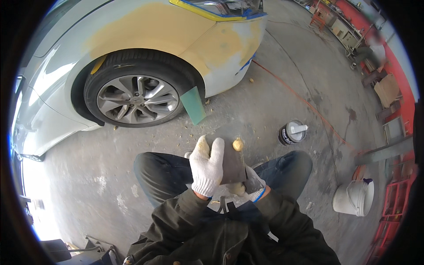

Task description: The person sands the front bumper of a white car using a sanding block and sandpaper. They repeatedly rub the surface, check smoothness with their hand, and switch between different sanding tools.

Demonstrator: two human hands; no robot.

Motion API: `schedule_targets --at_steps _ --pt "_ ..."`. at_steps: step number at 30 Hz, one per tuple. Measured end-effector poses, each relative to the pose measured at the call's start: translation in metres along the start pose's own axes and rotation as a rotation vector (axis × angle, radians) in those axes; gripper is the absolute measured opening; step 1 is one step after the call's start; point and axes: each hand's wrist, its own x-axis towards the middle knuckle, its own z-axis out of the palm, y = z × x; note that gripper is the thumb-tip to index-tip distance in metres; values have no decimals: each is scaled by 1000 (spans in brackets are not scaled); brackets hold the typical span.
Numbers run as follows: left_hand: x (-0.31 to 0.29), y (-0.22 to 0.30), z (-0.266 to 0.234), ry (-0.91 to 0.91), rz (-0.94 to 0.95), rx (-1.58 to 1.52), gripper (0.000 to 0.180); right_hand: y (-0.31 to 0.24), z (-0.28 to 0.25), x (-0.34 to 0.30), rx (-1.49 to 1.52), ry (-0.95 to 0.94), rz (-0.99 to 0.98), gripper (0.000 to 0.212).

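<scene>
Between my knees a dark flat plate (232, 169) is held tilted, with a lump of yellow putty (238, 144) near its far right edge. My left hand (207, 165), in a white knit glove with yellow stains at the fingertips, is closed at the plate's left side. What lies under its fingers is hidden. At the plate's lower right corner my right hand (254, 183), gloved too, grips from beneath; the plate covers part of it. Ahead, a translucent green sheet (193, 106) leans against the car wheel (137, 98).
The pale car fender (154, 31) has yellow-tan filled patches, with yellow and blue tape at the headlight. An open-looking dark can (286, 136) with a grey piece on top stands front right. Farther right are a white bucket (349, 198), red racks (391, 198) and an orange hose (304, 102).
</scene>
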Motion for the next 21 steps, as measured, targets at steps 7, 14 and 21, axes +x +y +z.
schedule_targets --at_steps 7,14,21 --pt "28 -10 -16 164 35 -86 17 -10 0 16 273 -201 26 54" --pt "19 -9 -10 109 87 31 18 17 -18 25 -14 -413 -252 34" --pt "-6 -12 9 49 66 36 17 -7 7 18 342 63 225 24"
